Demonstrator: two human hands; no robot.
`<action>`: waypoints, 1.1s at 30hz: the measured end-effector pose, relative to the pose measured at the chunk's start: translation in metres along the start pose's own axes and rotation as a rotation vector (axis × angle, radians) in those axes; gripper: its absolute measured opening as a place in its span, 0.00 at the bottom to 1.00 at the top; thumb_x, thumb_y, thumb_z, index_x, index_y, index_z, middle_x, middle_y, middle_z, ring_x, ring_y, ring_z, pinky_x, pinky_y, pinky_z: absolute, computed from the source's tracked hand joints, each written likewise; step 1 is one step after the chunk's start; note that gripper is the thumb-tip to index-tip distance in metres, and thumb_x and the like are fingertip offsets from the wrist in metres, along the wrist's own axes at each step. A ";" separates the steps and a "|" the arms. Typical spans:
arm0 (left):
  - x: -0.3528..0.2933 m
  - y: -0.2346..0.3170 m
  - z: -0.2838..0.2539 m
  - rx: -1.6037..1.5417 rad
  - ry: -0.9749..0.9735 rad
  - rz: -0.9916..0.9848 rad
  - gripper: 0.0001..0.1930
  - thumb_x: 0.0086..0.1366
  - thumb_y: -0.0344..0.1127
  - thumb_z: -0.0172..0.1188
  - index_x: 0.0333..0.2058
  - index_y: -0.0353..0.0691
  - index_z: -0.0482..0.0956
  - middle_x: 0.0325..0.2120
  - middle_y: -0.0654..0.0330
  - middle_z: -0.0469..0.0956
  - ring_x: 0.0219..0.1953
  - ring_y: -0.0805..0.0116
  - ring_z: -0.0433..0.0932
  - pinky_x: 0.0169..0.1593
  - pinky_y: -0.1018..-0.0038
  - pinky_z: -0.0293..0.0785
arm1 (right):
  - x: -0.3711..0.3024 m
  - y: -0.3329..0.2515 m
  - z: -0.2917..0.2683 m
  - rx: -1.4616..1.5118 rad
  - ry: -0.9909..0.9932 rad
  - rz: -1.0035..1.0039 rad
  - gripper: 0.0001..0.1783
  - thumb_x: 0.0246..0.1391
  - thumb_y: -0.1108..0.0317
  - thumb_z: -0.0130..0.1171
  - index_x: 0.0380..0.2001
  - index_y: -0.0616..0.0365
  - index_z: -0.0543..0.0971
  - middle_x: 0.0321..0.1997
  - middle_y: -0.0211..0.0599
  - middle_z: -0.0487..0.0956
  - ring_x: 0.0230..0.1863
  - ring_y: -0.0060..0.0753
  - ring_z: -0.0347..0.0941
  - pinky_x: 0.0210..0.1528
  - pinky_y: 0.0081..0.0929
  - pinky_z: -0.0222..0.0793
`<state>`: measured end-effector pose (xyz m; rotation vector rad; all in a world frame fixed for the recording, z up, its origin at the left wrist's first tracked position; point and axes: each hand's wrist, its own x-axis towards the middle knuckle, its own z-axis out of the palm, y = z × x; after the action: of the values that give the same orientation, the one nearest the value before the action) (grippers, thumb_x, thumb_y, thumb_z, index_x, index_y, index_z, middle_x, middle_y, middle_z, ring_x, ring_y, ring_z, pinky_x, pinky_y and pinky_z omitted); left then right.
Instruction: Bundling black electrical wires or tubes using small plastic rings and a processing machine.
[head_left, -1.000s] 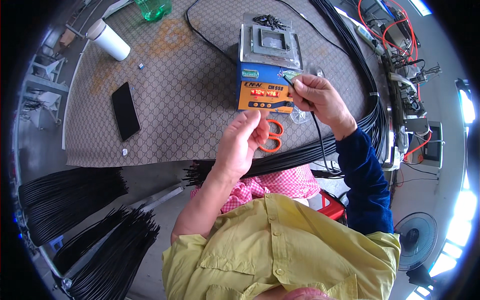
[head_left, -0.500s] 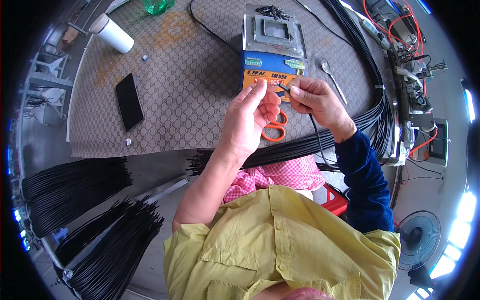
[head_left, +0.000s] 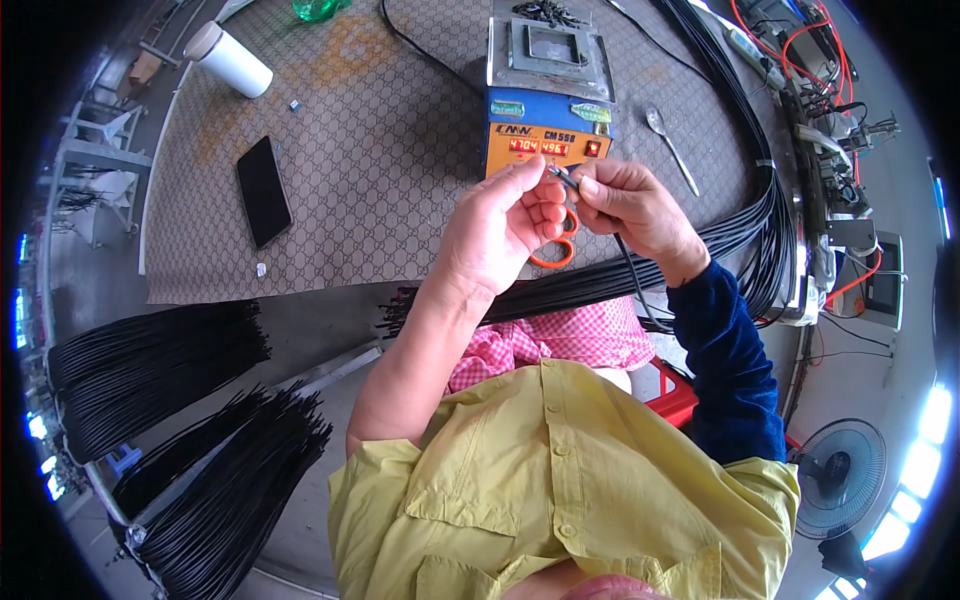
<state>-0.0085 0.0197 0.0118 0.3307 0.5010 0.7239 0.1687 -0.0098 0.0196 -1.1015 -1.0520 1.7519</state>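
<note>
A black cable [head_left: 625, 258] with thin stripped wires at its tip runs up into my right hand [head_left: 640, 208], closed on it just below the end. At that tip, the thumb and forefinger of my left hand [head_left: 500, 222] pinch the fine wires; the other fingers are loosely curled. Just beyond both hands stands a blue-and-orange solder pot [head_left: 548, 103] with a lit red display and a square metal well on top. Orange-handled scissors [head_left: 552, 254] lie partly hidden behind my left fingers.
Bundled black cables [head_left: 590, 292] run along the table's near edge and up its right side. A spoon [head_left: 672, 150] lies right of the pot. A phone [head_left: 264, 192] and white cup [head_left: 230, 60] are at left. More cable bundles [head_left: 230, 500] hang at lower left; a fan [head_left: 840, 478] stands lower right.
The view has shifted slightly. My hands sit a little lower against the solder pot, so its display now shows. My left hand still pinches at the cable's tip.
</note>
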 end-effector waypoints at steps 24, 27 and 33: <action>-0.012 0.000 0.005 0.060 0.012 0.010 0.11 0.57 0.38 0.53 0.31 0.35 0.72 0.22 0.60 0.74 0.23 0.74 0.72 0.27 0.80 0.69 | -0.013 0.006 0.005 -0.049 0.030 -0.055 0.12 0.54 0.62 0.48 0.30 0.61 0.72 0.17 0.21 0.62 0.16 0.10 0.50 0.18 0.11 0.43; -0.014 -0.001 0.006 0.096 0.021 0.029 0.10 0.58 0.37 0.52 0.32 0.35 0.72 0.22 0.61 0.74 0.23 0.75 0.72 0.27 0.80 0.69 | -0.015 0.008 0.006 -0.039 0.049 -0.060 0.11 0.54 0.63 0.49 0.30 0.62 0.72 0.17 0.21 0.62 0.16 0.10 0.50 0.18 0.11 0.43; -0.020 -0.003 0.014 0.305 0.063 0.163 0.10 0.59 0.36 0.49 0.32 0.35 0.73 0.23 0.61 0.74 0.24 0.74 0.74 0.31 0.80 0.70 | -0.018 0.009 0.008 -0.013 0.070 -0.061 0.11 0.54 0.63 0.49 0.31 0.62 0.71 0.17 0.21 0.62 0.16 0.11 0.50 0.18 0.11 0.44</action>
<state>-0.0122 0.0020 0.0289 0.6411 0.6516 0.8184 0.1652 -0.0312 0.0186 -1.1188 -1.0446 1.6496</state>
